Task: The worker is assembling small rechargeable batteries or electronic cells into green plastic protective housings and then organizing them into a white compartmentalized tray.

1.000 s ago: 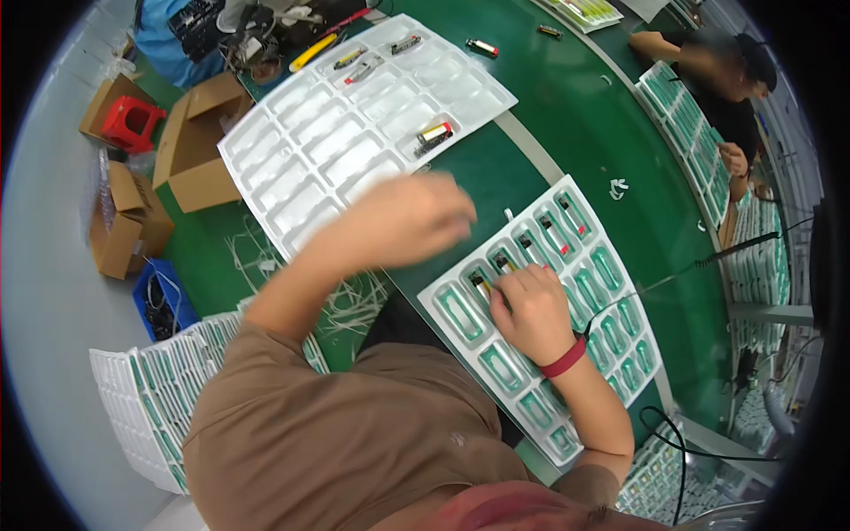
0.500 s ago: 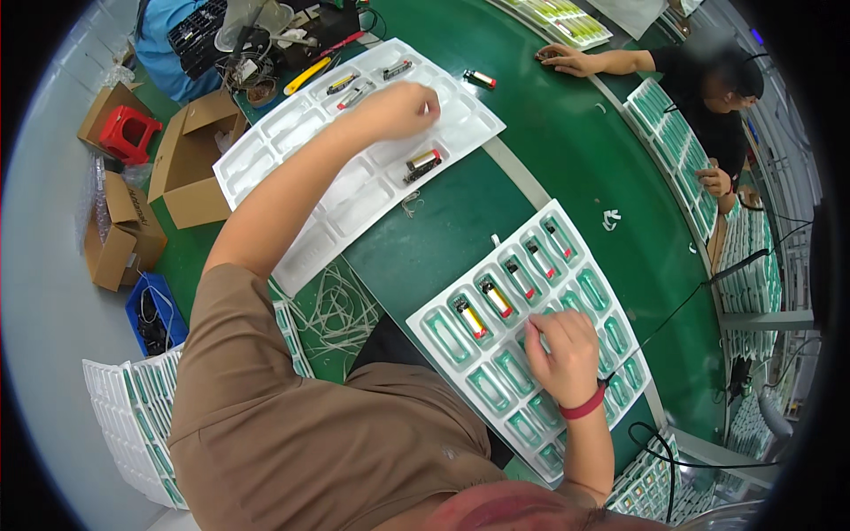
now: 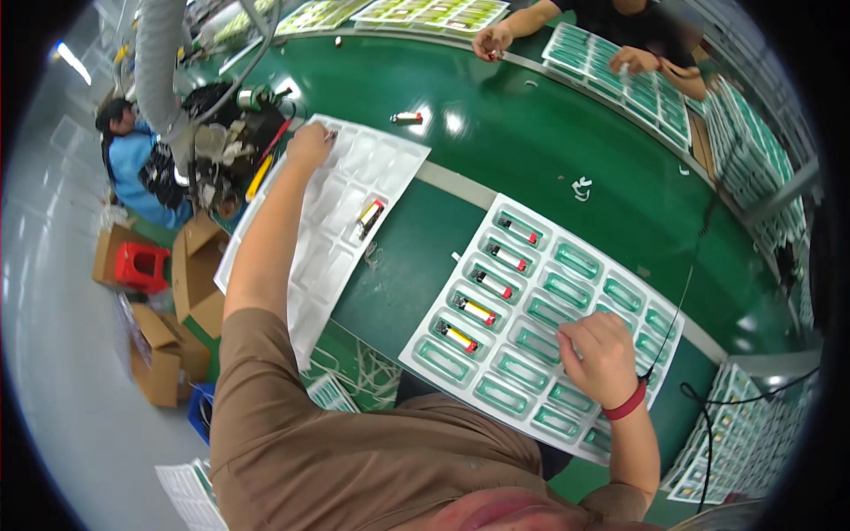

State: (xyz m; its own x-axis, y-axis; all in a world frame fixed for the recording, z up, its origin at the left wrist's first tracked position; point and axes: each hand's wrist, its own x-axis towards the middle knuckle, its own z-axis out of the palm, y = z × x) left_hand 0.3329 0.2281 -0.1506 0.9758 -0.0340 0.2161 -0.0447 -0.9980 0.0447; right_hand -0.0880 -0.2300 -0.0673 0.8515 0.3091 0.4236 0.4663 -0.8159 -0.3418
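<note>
My left hand (image 3: 309, 148) reaches over the far end of a white plastic tray (image 3: 363, 159), its fingers closed. A small dark piece shows at its fingertips, too little of it to name. Nearer on that tray lies a battery unit (image 3: 371, 213) with a red end and a dark board. My right hand (image 3: 604, 358), curled shut over a second white tray (image 3: 496, 205) with green-tinted hollows, wears a red wristband (image 3: 626, 401) with a cord. What its fingers hold, if anything, is hidden. Several battery units (image 3: 475, 310) fill most of that tray's left row.
Another battery unit (image 3: 407, 118) lies on the green table (image 3: 522, 133), with white scraps (image 3: 581, 188) farther right. Across the table a co-worker's hands (image 3: 492, 42) are beside another tray (image 3: 575, 55). Cardboard boxes (image 3: 157, 345) and a red stool (image 3: 142, 266) stand at the left.
My view has turned. My left hand has moved from mid-tray to the tray's far left end, where small parts lay. My right hand stays curled over the green-tinted tray.
</note>
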